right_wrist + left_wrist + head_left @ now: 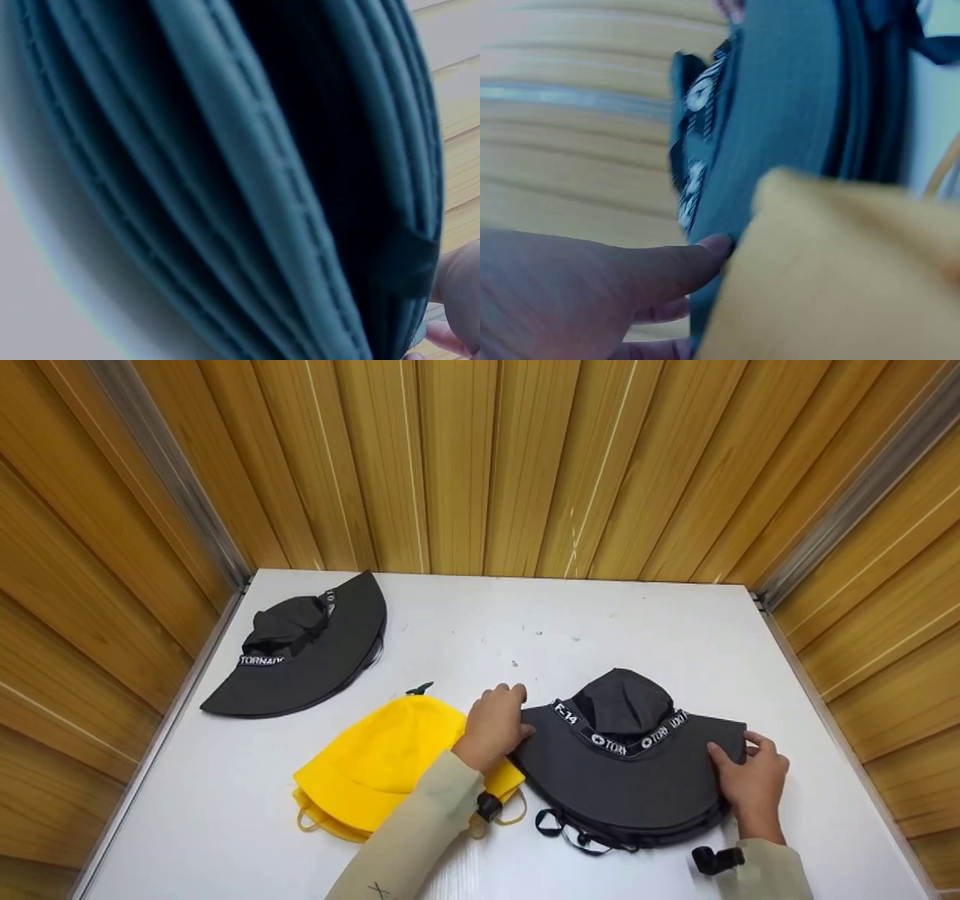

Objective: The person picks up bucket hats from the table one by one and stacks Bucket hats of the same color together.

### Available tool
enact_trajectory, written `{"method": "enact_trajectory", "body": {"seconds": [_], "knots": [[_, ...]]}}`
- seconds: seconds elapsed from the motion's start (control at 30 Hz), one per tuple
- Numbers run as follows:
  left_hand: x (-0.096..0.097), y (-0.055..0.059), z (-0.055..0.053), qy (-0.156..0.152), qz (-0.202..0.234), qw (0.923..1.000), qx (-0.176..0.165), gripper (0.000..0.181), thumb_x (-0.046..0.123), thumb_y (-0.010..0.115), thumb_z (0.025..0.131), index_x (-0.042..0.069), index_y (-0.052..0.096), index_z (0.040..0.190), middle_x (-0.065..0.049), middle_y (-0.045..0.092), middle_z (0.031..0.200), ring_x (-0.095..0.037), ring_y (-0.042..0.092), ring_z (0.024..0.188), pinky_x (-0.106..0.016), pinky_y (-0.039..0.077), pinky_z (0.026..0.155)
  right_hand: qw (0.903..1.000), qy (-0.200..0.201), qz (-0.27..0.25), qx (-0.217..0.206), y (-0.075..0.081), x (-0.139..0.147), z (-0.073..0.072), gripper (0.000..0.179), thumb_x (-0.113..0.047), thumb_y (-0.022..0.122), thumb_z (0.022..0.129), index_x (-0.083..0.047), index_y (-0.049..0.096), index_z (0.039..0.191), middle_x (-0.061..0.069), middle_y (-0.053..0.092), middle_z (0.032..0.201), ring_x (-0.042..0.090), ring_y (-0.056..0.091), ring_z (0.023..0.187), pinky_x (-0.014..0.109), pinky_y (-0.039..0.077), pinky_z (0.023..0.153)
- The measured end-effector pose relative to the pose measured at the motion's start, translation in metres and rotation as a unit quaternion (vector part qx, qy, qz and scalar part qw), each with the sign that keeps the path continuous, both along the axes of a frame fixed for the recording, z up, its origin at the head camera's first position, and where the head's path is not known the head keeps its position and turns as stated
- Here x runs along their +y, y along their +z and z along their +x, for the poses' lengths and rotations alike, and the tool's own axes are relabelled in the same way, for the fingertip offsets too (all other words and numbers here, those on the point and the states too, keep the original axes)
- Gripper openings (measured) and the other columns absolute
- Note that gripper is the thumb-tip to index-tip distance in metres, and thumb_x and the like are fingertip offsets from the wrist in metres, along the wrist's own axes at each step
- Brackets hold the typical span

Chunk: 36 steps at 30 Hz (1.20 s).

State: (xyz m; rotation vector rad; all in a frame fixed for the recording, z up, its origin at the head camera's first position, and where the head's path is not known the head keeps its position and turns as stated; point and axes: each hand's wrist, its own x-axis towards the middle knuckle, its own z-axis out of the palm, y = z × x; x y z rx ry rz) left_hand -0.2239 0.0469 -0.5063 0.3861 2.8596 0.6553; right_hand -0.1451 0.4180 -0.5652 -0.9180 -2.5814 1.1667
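Observation:
Dark grey bucket hats [615, 787] lie stacked at the right of the white table, folded so their brims fan toward the front. A black band lettered "F-14" runs round the top crown. My left hand [491, 727] pinches the left corner of the brim, thumb on top, as the left wrist view also shows at the hat brim [787, 97]. At the opposite corner, my right hand [754, 780] grips the brim between thumb and fingers. Several layered brims [247, 150] fill the right wrist view. Under my left forearm lies a yellow hat [382, 742] with a green sprout on top.
Another dark grey hat [322, 667] lies folded at the back left of the white table [465, 622]. Black cords [574, 836] trail from the stack's front. Wood-patterned walls [487, 472] stand behind and on both sides.

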Motion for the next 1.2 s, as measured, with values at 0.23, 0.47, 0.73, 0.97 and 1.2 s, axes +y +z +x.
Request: {"method": "enact_trajectory", "body": {"seconds": [0.23, 0.47, 0.73, 0.97, 1.2], "knots": [[-0.064, 0.032, -0.025, 0.075, 0.093, 0.9924, 0.028, 0.035, 0.027, 0.072, 0.097, 0.008, 0.064, 0.126, -0.014, 0.068, 0.117, -0.027, 0.064, 0.102, -0.039, 0.057, 0.091, 0.9999, 0.01, 0.005, -0.005, 0.002, 0.004, 0.002, 0.073, -0.029, 0.066, 0.098, 0.008, 0.032, 0.152, 0.038, 0.035, 0.141, 0.048, 0.04, 0.128, 0.055, 0.04, 0.103], [-0.16, 0.055, -0.057, 0.172, 0.128, 0.9728, 0.088, 0.033, 0.024, 0.066, 0.1, 0.001, 0.064, 0.123, -0.019, 0.068, 0.114, -0.033, 0.063, 0.102, -0.046, 0.055, 0.091, 0.9997, 0.018, 0.009, -0.013, 0.002, 0.004, 0.007, 0.073, -0.028, 0.066, 0.098, 0.009, 0.032, 0.151, 0.038, 0.036, 0.14, 0.049, 0.039, 0.128, 0.056, 0.04, 0.104], [-0.274, 0.047, -0.076, 0.26, 0.082, 0.9575, 0.094, 0.037, 0.022, 0.057, 0.101, -0.009, 0.059, 0.122, -0.031, 0.062, 0.12, -0.047, 0.058, 0.114, -0.058, 0.048, 0.099, 0.9993, 0.031, 0.014, -0.017, 0.004, 0.004, 0.005, 0.073, -0.028, 0.065, 0.098, 0.011, 0.032, 0.15, 0.038, 0.037, 0.138, 0.049, 0.04, 0.127, 0.056, 0.041, 0.102], [-0.344, 0.019, -0.065, 0.31, 0.014, 0.947, -0.082, 0.078, 0.036, 0.054, 0.098, -0.018, 0.029, 0.148, -0.049, 0.032, 0.146, -0.066, 0.035, 0.133, -0.072, 0.037, 0.107, 0.9987, 0.041, 0.013, -0.026, 0.009, 0.006, 0.004, 0.074, -0.032, 0.064, 0.099, 0.01, 0.032, 0.151, 0.039, 0.036, 0.14, 0.05, 0.04, 0.128, 0.058, 0.04, 0.104], [-0.36, 0.004, -0.05, 0.346, 0.014, 0.9224, -0.172, 0.114, 0.049, 0.07, 0.088, -0.01, 0.001, 0.158, -0.049, 0.013, 0.154, -0.068, 0.02, 0.14, -0.077, 0.027, 0.111, 0.9985, 0.044, 0.019, -0.026, 0.014, 0.009, 0.004, 0.075, -0.034, 0.063, 0.099, 0.01, 0.032, 0.151, 0.04, 0.036, 0.141, 0.051, 0.039, 0.128, 0.059, 0.041, 0.103]]}}
